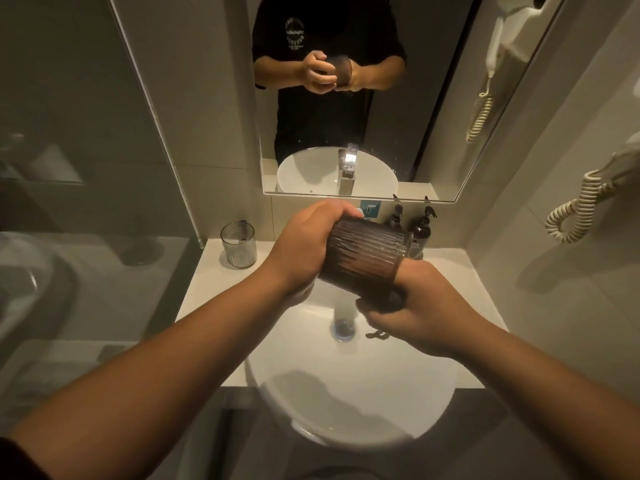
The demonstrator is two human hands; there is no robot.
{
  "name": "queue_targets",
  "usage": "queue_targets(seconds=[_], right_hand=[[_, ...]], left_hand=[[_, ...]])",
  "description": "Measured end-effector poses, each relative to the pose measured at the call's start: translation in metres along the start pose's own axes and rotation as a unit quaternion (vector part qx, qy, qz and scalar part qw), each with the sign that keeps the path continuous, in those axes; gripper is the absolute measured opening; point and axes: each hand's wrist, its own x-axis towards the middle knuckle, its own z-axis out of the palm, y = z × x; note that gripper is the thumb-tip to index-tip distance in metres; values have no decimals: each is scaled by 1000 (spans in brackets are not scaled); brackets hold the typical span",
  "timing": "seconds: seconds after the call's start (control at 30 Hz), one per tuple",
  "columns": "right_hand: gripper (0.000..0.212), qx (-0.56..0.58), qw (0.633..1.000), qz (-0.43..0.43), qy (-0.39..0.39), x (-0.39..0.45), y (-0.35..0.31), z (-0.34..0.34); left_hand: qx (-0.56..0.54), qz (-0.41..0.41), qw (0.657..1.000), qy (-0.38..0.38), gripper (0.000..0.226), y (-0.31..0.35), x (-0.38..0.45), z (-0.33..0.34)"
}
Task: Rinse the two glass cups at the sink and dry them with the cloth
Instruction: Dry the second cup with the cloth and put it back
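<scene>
Bathroom counter [207, 271], white sink [346, 393] under a mirror [207, 116].
Above the sink, left hand [304, 247] and right hand [426, 313] both grasp a tilted ribbed cup [363, 258] stuffed with dark cloth [379, 301]; second cup [239, 244] stands left. Shirt print unreadable.

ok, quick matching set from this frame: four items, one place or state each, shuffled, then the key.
1. dark ribbed glass cup
2. clear ribbed glass cup
3. two dark pump bottles
4. round chrome drain

A. upright on the counter, left of the basin
B. tilted, held in both hands over the basin
C. bottom of the white basin
D. against the wall below the mirror

Pairs: 1-B, 2-A, 3-D, 4-C
</scene>
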Motion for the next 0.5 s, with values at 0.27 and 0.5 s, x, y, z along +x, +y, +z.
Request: queue_targets(seconds=[0.27, 0.5], right_hand=[[33, 381, 904, 191, 25, -9, -27, -6], [23, 187, 978, 87, 8, -7, -18, -26]], left_hand=[[132, 155, 979, 3, 38, -3, -5, -4], [57, 46, 995, -70, 43, 5, -10, -9]])
